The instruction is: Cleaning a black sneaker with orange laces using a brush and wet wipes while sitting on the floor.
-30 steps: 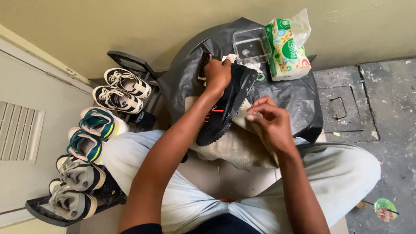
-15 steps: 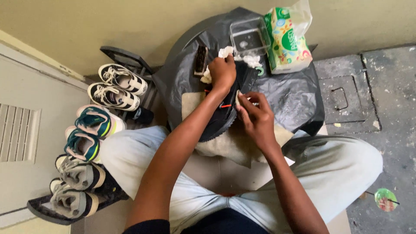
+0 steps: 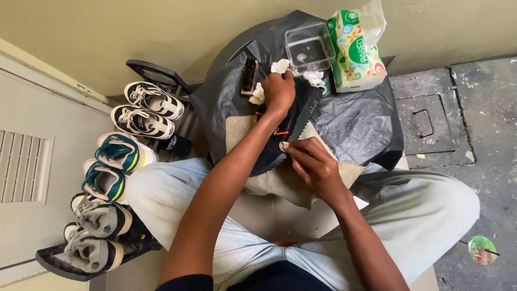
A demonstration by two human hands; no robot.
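As both hands [image 3: 278, 91] [image 3: 312, 164] grip a black shoe [image 3: 291, 126], brush [image 3: 249, 76] beside

**Black shoe held over the covered table**

The black shoe [image 3: 291, 129] lies slanted, its toe end under the left hand [image 3: 279, 90] and its heel end at the right hand's [image 3: 315, 167] fingertips. A small red-orange accent marks its side. Its sole edge looks toothed. It rests above a tan cloth [image 3: 280, 180].
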